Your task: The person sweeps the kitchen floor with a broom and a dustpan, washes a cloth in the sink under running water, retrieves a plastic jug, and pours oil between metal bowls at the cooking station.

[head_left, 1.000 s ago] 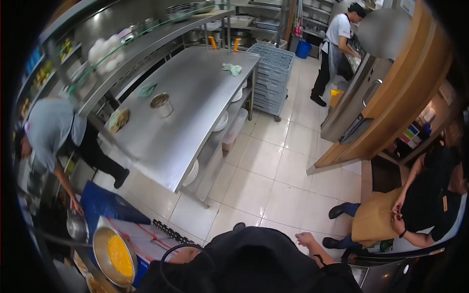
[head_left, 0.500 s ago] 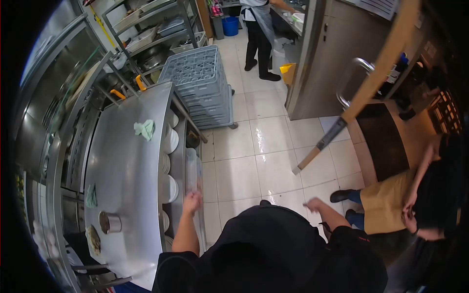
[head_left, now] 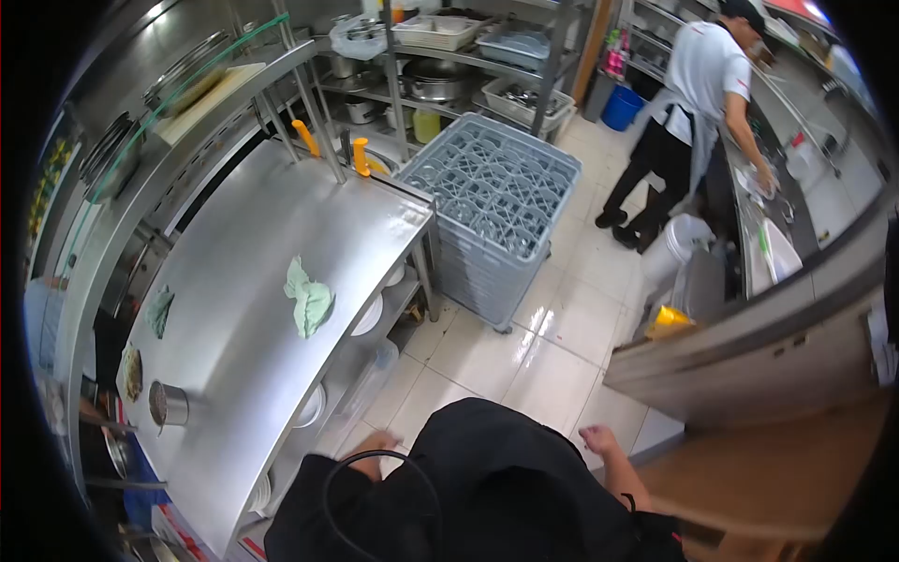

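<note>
My left hand (head_left: pixel 376 443) hangs low beside the steel counter (head_left: pixel 234 309), its fingers apart and no object visible in them. On my other side, my right hand (head_left: pixel 596 438) is held out over the floor with its fingers curled in, holding nothing that I can see. Nearest to my left hand are white plates (head_left: pixel 311 406) stacked on the shelf beneath the counter and a clear plastic container (head_left: pixel 379 361). A pale green cloth (head_left: pixel 308 298) lies crumpled on the counter top. Farther left stands a metal pot (head_left: pixel 168 405) with brown contents.
Ahead, stacked grey glass racks (head_left: pixel 506 178) stand on wheels at the counter's end. A co-worker (head_left: pixel 698 84) in an apron works at the sink counter on the right. A blue bucket (head_left: pixel 622 108), a white bin (head_left: pixel 676 245) and a door edge (head_left: pixel 749 328) border the tiled floor (head_left: pixel 487 361).
My view has moved forward and turned, so the racks and co-worker appear nearer. The person in the tan apron has left view. My left hand now appears lower and partly behind my sleeve.
</note>
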Demonstrator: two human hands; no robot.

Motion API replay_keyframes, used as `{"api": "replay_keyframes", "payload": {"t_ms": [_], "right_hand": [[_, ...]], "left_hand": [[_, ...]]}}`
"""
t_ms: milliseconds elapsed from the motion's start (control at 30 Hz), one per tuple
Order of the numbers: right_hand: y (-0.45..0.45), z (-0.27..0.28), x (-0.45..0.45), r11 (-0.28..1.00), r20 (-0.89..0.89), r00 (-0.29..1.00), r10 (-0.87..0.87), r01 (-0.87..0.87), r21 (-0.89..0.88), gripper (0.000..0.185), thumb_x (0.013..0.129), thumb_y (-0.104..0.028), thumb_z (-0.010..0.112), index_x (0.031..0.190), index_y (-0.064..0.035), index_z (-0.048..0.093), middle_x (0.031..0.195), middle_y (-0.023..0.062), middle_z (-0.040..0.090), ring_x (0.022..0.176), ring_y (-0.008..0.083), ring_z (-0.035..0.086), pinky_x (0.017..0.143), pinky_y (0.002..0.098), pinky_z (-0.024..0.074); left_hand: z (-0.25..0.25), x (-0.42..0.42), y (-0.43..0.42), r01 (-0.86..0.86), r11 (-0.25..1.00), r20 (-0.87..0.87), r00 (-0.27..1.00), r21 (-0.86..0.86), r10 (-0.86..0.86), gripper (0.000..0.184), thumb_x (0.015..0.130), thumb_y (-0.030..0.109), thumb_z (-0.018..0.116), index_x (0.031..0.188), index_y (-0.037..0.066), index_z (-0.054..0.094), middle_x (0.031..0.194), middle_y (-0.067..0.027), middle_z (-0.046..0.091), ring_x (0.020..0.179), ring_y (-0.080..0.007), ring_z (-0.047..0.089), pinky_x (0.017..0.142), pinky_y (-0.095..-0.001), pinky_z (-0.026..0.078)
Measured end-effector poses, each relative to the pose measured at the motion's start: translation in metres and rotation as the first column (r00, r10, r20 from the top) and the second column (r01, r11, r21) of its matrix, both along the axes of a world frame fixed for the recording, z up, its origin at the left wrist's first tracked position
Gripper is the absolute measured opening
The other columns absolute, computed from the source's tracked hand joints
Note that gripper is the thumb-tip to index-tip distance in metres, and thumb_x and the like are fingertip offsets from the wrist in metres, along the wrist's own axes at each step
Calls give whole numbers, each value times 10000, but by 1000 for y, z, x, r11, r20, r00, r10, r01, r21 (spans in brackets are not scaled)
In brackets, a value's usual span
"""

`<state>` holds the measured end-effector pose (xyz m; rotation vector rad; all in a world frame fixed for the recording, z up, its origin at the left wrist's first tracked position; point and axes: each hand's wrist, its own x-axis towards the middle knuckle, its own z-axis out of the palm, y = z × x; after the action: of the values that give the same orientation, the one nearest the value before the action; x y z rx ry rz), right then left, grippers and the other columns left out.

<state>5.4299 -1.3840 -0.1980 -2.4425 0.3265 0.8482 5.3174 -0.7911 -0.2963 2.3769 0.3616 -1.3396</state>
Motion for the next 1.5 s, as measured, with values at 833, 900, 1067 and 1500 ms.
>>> {"api": "replay_keyframes", "payload": {"t_ms": [833,900,1067,1500], "right_hand": [[-113,108,606,976,96,984,150,-163,143,428,848,-367,615,1072,-5,658,985,182,681,936,282,645,852,375,494],[-116,93,620,975,45,985,167,-172,144,415,860,-354,631,1067,5,657,950,155,686,878,216,646,803,338,503],[-157,61,628,934,-155,926,343,-354,-51,433,850,-403,560,959,-5,692,940,201,677,921,367,634,841,420,493],[-204,62,748,997,6,999,-48,47,69,525,842,-470,497,965,5,684,1009,241,644,1017,396,589,906,437,460]], "left_hand": [[180,511,-149,-911,393,345,331,-128,878,401,874,234,561,1204,13,505,898,-181,670,714,-253,670,630,-362,549],[139,502,-134,-872,489,423,455,32,784,458,861,270,591,1226,6,505,928,-189,670,798,-293,663,744,-396,532],[248,590,-180,-618,730,628,700,292,341,548,842,307,653,1274,2,509,952,-161,664,886,-314,634,827,-417,490],[301,927,-355,-35,945,629,738,-324,244,520,853,229,663,1295,6,507,913,-123,647,765,-251,617,730,-350,499]]}}
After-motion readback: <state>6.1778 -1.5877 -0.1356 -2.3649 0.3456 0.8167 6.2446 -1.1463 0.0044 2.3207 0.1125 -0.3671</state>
